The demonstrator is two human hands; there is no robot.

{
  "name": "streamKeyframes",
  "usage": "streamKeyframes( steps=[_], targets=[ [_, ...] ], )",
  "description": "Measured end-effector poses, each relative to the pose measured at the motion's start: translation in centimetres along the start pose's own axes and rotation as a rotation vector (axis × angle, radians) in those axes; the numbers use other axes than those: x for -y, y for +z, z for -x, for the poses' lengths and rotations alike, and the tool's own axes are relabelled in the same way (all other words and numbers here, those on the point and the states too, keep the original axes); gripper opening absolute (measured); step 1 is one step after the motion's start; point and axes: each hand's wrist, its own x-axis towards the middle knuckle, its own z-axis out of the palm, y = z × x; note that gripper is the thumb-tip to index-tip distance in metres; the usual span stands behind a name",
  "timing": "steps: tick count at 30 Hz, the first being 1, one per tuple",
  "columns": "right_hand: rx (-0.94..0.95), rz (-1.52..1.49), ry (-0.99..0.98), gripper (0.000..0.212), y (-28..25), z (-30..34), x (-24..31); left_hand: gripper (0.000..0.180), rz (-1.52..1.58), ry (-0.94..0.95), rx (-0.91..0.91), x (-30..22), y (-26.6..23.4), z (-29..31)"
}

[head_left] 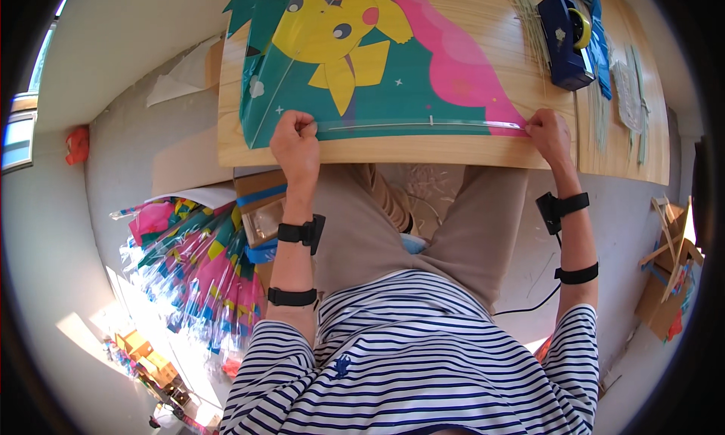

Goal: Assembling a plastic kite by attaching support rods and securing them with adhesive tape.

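A thin printed plastic sheet (pixel 377 91), green and pink with a yellow cartoon figure, lies on the wooden table near its front edge. Along the sheet's near border runs a narrow, clear, shiny strip (pixel 385 123), stretched straight from hand to hand. It looks like tape; a small white mark shows on it right of the middle. At its left end my left hand (pixel 295 146) is closed, thumb against curled fingers. My right hand (pixel 550 136) pinches the other end, by the pink corner of the sheet. The fingertips partly hide both ends of the strip.
A dark blue tape dispenser (pixel 565 46) with a yellow roll stands at the table's back right. Thin pale sticks (pixel 529 20) lie beside it. Wrapped colourful sheets (pixel 200 269) are heaped at lower left, next to a cardboard box (pixel 260 186). Wooden table (pixel 355 152) edges bound my knees.
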Motion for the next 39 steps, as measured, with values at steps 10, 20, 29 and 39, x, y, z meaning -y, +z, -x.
streamKeyframes(
  steps=[10,20,29,39],
  targets=[
    [0.001,0.005,-0.008,0.011,-0.1,0.0,0.0,0.012,-0.184,0.166,-0.029,-0.4,0.3,0.6],
    [0.012,0.005,0.004,0.011,-0.1,-0.1,0.0,0.01,-0.2,0.198,-0.03,-0.6,0.2,1.0],
    [0.014,0.014,0.017,0.012,-0.2,-0.1,0.2,0.01,-0.191,0.189,-0.035,-0.5,0.0,1.2],
    [0.013,-0.002,0.016,0.012,-0.2,0.0,0.2,0.009,-0.2,0.194,-0.043,-0.4,0.1,1.4]
  ],
)
